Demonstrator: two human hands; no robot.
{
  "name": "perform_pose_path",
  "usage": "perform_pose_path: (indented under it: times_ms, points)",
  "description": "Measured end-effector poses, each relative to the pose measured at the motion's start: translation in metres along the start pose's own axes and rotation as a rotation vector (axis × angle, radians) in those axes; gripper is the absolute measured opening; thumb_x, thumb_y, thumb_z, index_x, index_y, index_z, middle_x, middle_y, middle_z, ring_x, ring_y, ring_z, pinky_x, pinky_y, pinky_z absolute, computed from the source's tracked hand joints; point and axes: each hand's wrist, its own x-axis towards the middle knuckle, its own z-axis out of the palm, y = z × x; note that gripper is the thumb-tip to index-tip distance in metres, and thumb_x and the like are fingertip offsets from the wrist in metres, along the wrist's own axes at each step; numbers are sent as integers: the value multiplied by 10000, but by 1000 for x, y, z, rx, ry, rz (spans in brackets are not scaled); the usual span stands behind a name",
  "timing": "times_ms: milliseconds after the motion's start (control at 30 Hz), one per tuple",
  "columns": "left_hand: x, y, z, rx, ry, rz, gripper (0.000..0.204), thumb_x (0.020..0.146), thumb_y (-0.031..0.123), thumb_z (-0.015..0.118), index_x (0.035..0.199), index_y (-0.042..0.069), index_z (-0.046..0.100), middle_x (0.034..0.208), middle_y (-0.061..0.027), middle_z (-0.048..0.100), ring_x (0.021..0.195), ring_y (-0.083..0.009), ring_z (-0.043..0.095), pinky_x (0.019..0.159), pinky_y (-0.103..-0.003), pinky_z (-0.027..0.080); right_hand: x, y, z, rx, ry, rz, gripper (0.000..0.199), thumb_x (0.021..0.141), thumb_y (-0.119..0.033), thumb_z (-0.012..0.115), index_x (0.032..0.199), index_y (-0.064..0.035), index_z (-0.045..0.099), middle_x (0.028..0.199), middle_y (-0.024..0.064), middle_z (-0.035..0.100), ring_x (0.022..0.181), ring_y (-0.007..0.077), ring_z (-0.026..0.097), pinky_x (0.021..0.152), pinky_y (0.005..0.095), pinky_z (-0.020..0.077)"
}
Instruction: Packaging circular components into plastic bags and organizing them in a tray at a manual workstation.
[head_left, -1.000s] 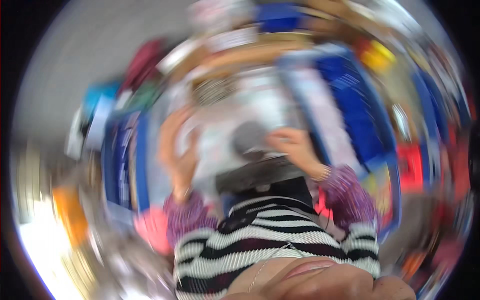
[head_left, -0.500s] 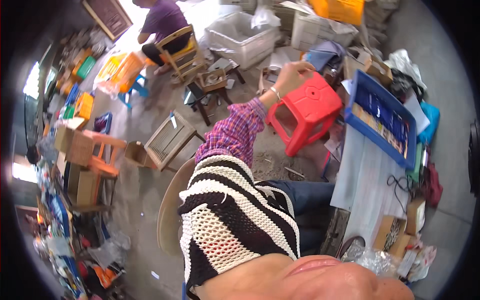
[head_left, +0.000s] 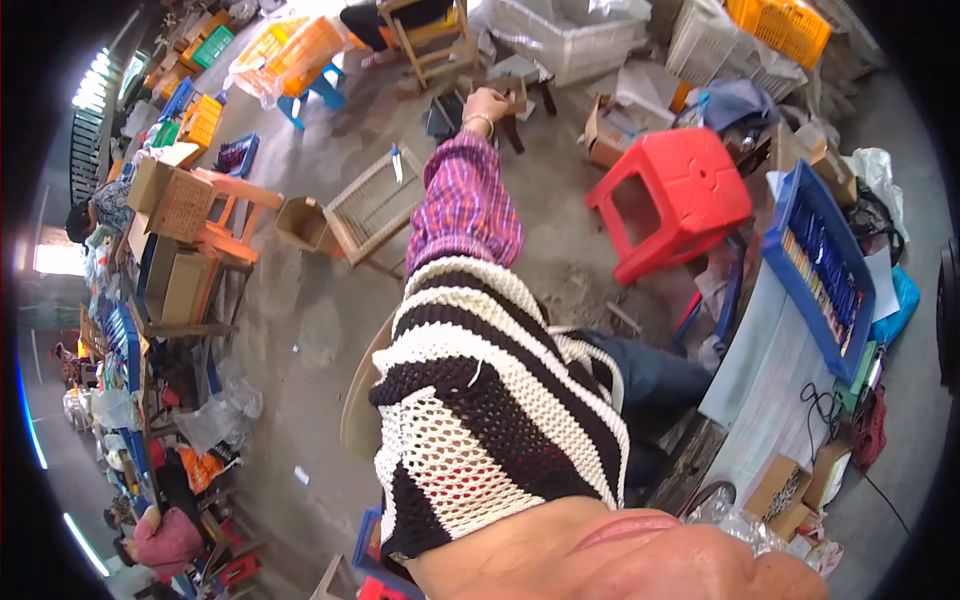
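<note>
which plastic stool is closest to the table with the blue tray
The big red stool, pictured between the left hand and that table; the orange stool and blue stool stand farther across the floor.

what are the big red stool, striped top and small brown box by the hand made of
Big red stool: likely moulded plastic, slightly shiny, rounded edges. Striped top: likely matte yarn, open loops showing. Small brown box: dull, cardboard or wood, too small to tell.
</note>
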Motion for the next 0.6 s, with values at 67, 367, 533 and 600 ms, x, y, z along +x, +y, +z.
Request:
perform_pose_path:
  times_ms: [67,367,533,600]
  points:
    - [-3,-9,13,195,-175,-3,282,741,223,627,997,131,699,1069,-149,643,1004,-324,612,867,-379,493,1,2,-5,-31,-2,-7,299,944,-204,470,1059,65,532,1035,138,533,984,230,518,844,364,481]
    - [-28,-6,71,510,-677,466,315,776,177,596,1078,113,660,1054,-110,659,984,-284,617,846,-385,486,9,15,-7,-61,-3,-28,293,935,-204,492,1021,72,538,1037,155,542,988,248,535,857,363,498]
    - [-26,-124,54,866,-777,382,296,794,172,577,1045,39,660,1079,-172,639,1045,-307,600,845,-410,487,28,33,-17,29,21,67,303,934,-221,466,1007,68,519,1073,158,517,1035,266,526,876,374,494]
    - [-28,-120,83,846,-845,287,303,765,102,590,1053,37,658,1115,-164,628,1036,-310,605,821,-415,498,35,49,-54,14,-48,38,342,936,-238,461,1087,66,498,1160,173,498,1104,271,497,926,386,456]
